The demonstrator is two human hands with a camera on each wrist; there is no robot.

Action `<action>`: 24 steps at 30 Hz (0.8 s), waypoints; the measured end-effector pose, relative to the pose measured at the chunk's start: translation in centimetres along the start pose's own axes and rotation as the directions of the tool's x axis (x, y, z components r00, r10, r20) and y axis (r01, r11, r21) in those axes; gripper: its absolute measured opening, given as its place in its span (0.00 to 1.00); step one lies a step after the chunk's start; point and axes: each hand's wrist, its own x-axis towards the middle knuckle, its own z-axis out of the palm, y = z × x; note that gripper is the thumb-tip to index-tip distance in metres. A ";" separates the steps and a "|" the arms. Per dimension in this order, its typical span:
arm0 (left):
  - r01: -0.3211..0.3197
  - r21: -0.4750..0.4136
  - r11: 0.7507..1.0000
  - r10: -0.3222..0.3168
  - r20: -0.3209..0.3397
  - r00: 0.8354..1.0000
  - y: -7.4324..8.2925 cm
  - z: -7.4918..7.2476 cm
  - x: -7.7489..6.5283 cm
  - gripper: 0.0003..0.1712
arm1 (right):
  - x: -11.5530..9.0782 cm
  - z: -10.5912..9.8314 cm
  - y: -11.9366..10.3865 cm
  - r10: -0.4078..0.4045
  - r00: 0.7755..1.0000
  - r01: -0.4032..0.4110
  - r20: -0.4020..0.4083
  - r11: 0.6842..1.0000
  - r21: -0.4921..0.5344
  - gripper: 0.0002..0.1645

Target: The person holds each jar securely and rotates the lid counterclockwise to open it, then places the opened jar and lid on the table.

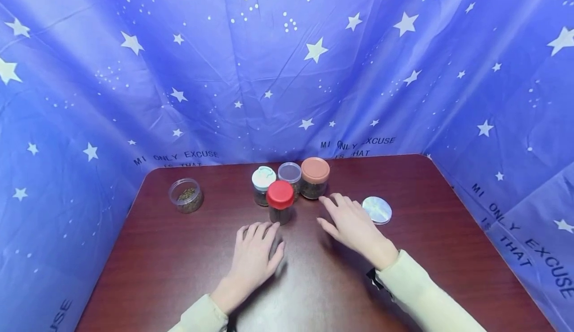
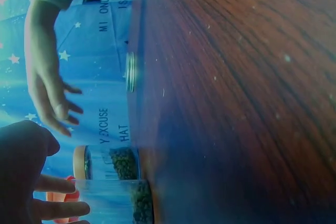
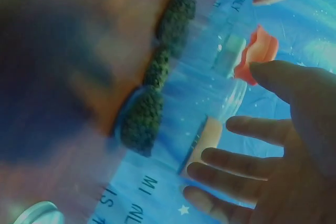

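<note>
My left hand [image 1: 254, 253] hovers over the table just in front of a jar with a red lid [image 1: 280, 195], its fingers spread and holding nothing. To the right, my right hand [image 1: 355, 226] reaches forward with loose, empty fingers close to a jar with an orange-brown lid [image 1: 315, 170]. Behind the red-lidded jar stand a jar with a white-and-mint lid [image 1: 263, 178] and one with a clear lid [image 1: 289, 172]. Dark green dried bits [image 3: 143, 121] fill the lower part of the orange-lidded jar in the right wrist view.
An uncovered clear jar [image 1: 188, 202] with greenish bits stands at the left of the brown table [image 1: 161, 272]. A shiny round lid [image 1: 377, 210] lies right of my right hand. Starry blue curtains [image 1: 269, 73] enclose the table's back and sides.
</note>
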 end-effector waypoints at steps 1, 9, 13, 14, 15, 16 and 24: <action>0.000 0.003 1.000 0.000 0.001 1.000 0.0 0.0 -0.1 0.25 | 0.6 -0.1 0.1 0.000 1.000 0.000 0.000 1.000 0.006 0.30; 0.001 0.018 1.000 -0.001 0.027 1.000 0.1 0.3 -0.2 0.26 | 6.0 -0.3 2.3 0.026 0.999 -0.025 -0.020 0.999 0.021 0.29; -0.001 0.022 1.000 0.000 0.031 1.000 0.3 0.5 -0.3 0.26 | 8.2 0.0 3.3 0.045 0.999 -0.045 0.001 0.998 0.047 0.31; -0.001 0.022 1.000 0.000 0.032 0.999 0.3 0.5 -0.3 0.25 | 8.7 0.1 3.5 0.051 0.999 -0.052 0.018 0.997 0.050 0.33; -0.001 0.021 1.000 0.000 0.034 0.999 0.4 0.5 -0.3 0.25 | 9.1 0.2 3.7 0.059 0.997 -0.062 0.042 0.996 0.057 0.35; -0.002 0.022 1.000 0.001 0.036 0.999 0.4 0.5 -0.4 0.25 | 9.5 0.4 3.8 0.068 0.995 -0.073 0.071 0.995 0.063 0.37; 0.004 0.022 1.000 -0.005 0.058 0.998 0.8 0.6 -0.7 0.23 | 11.3 1.8 4.3 0.159 0.944 -0.188 0.290 0.979 0.077 0.50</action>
